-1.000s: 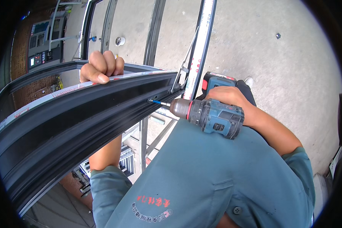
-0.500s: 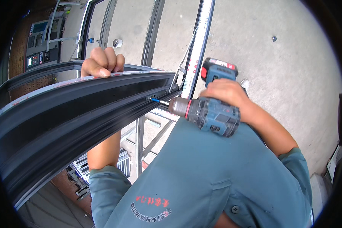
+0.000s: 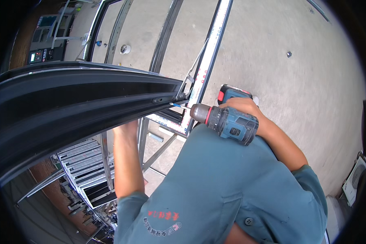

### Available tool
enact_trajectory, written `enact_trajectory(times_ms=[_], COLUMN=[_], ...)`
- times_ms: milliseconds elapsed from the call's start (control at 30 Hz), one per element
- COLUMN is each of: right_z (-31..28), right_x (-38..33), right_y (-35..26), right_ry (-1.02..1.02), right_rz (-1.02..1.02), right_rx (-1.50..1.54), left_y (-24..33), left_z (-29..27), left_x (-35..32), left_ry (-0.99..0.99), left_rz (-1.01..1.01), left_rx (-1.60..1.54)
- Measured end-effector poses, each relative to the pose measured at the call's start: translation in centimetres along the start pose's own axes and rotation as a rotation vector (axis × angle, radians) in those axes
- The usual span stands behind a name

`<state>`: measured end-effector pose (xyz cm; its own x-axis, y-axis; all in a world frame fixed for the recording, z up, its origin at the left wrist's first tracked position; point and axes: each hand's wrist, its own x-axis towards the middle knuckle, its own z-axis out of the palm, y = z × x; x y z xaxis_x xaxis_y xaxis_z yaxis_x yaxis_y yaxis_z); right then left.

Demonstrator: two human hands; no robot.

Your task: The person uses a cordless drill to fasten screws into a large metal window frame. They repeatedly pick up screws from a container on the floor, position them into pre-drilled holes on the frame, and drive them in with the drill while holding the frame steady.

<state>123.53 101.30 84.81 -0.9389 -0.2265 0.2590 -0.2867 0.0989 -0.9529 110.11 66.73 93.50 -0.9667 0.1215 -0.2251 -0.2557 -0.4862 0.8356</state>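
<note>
You are gripping a cordless drill (image 3: 227,121) with your right hand (image 3: 242,106), fingers wrapped tight around its handle, just right of centre. The drill body is blue-grey with a red collar, and its bit (image 3: 179,105) is pointing toward 9 o'clock, its tip meeting the end of a long dark metal frame (image 3: 69,101). The frame is running from that corner out to the 9 o'clock edge, its grooves facing you.

Your left hand (image 3: 127,127) is reaching up from 6 o'clock, pressing against the underside of the frame; its fingers are hidden behind the frame, so I cannot tell whether they are curled or flat.

A white strip with dark edges (image 3: 205,65) is running from the frame corner toward 12 o'clock. The concrete floor (image 3: 297,81) is lying far below at 2 o'clock. Stacked metal sections (image 3: 85,166) are sitting at 7 o'clock.
</note>
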Motion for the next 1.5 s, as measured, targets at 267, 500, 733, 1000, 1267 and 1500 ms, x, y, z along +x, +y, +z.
enact_trajectory(times_ms=[267,500,733,1000,1267,1500], right_z=[-3.3,-6.4,-8.6,-10.1,-10.4,-9.4], right_x=[-2.9,-4.3,-6.7,-7.9,-8.2,-8.4], right_y=[-0.1,-1.1,-2.0,-1.0,-0.6,0.5], right_ry=[-0.122,-0.338,-0.398,-0.394,-0.363,-0.342], right_rz=[0.125,0.118,0.159,0.111,0.096,0.079], right_rx=[0.065,0.02,0.033,0.021,0.058,0.07], left_y=[-9.7,-13.1,-14.8,-16.5,-16.2,-15.6], left_z=[1.4,8.9,13.7,15.4,15.9,15.7], left_x=[-11.1,-14.6,-17.4,-18.1,-17.8,-17.5], left_ry=[0.577,0.515,0.441,0.482,0.437,0.422], left_rz=[-0.204,-0.17,-0.155,-0.16,-0.181,-0.191], left_rx=[0.005,-0.086,-0.085,-0.076,-0.059,-0.006])
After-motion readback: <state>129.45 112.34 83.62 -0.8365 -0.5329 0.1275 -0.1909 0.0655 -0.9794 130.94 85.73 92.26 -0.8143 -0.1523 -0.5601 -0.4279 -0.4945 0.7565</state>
